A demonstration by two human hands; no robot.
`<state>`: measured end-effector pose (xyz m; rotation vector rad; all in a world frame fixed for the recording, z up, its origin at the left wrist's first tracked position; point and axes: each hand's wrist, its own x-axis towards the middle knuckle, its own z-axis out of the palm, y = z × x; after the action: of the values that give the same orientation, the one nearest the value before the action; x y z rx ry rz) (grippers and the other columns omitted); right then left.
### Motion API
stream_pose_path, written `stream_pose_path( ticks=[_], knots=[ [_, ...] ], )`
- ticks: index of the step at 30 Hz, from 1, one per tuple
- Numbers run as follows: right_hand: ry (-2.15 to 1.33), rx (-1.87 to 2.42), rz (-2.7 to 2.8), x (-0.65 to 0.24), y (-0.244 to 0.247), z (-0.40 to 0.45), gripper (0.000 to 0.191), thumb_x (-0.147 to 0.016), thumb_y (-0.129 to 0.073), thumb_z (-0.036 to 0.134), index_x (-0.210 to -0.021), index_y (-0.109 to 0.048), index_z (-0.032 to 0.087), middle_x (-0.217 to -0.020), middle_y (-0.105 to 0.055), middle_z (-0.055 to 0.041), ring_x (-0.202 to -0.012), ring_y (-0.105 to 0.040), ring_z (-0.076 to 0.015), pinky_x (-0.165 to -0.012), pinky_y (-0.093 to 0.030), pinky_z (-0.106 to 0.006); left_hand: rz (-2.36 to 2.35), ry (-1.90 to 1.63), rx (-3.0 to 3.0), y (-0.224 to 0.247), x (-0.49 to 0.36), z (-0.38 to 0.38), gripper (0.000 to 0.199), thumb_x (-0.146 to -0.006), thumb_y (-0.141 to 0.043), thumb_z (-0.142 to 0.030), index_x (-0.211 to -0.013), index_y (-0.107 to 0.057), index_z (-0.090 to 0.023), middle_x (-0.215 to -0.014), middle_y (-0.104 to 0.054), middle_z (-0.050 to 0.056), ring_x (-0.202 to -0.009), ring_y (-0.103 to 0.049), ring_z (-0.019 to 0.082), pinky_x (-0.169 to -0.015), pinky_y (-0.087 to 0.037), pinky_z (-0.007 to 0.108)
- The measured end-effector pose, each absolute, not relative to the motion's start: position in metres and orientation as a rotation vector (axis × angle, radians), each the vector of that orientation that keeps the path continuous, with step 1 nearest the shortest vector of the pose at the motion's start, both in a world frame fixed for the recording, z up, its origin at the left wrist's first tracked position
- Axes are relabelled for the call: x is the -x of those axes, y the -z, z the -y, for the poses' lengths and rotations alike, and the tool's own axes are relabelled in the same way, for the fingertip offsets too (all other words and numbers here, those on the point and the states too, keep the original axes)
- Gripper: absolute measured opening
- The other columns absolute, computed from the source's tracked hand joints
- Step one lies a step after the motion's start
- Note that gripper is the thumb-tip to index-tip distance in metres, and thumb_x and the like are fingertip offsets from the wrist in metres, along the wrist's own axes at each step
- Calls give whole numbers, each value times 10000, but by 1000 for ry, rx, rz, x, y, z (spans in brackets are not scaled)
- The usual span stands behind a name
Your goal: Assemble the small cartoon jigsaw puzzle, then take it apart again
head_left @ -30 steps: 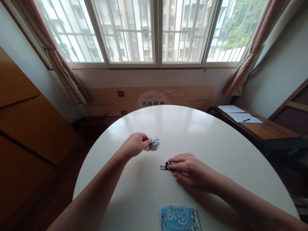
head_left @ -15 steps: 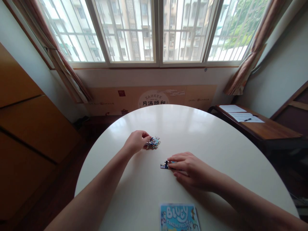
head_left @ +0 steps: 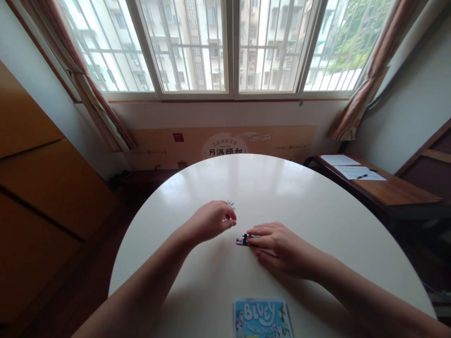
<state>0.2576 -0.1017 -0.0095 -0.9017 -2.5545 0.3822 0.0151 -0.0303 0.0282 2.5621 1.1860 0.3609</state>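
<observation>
My left hand hovers over the white table with thumb and fingers curled into a pinch. Anything between its fingertips is too small or hidden to make out. Behind it, mostly covered by the hand, lies a pile of small jigsaw puzzle pieces. To the right, my right hand rests with its fingers stretched out and apart over a few puzzle pieces that look joined in a short strip. Its fingertips cover part of that strip, which shows dark blue and light blue patches.
A blue "Bluey" box or booklet lies at the near side of the round white table. Papers and a pen lie on a wooden side table at the right. A barred window and curtains are beyond.
My left hand has moved away from the pile, right and toward me, closer to my right hand. My right hand stays on the joined pieces.
</observation>
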Motion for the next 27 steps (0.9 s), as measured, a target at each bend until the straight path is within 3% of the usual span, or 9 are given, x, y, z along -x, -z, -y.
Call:
stream_pose_path(
  ticks=[4,15,20,27],
  knots=[
    [-407,901,2547,-258,8,101,333,-939,-533,185,-1238,-638,287,-1246,-624,7,-1172,-571,-146,-1035,-415,-324,-1069,-259,-2615,-25,-25,41,119,-781,-711,-234,-886,-766,-222,-892,-737,24,-872,-649,213,-789,-453,314],
    [-406,938,2567,-257,7,101,297,-950,-509,194,-1206,-637,270,-1251,-616,3,-1182,-560,-148,-1034,-419,-339,-1055,-178,-2529,-20,-36,42,118,-780,-674,-178,-834,-777,-198,-833,-736,41,-819,-644,201,-743,-447,282],
    [-347,1048,2571,-262,5,102,302,-942,-540,245,-1216,-654,304,-1325,-571,-5,-1193,-553,-191,-1045,-429,-396,-1050,-204,-2458,-18,-34,39,96,-771,-676,-184,-800,-767,-198,-804,-737,22,-777,-639,181,-726,-436,269],
    [-348,1061,2565,-261,2,104,301,-954,-530,253,-1221,-652,319,-1236,-606,-9,-1112,-576,-173,-1003,-455,-381,-1071,-248,-2433,-16,-30,35,83,-763,-682,-210,-776,-763,-211,-770,-729,3,-743,-626,165,-710,-422,264]
  ],
)
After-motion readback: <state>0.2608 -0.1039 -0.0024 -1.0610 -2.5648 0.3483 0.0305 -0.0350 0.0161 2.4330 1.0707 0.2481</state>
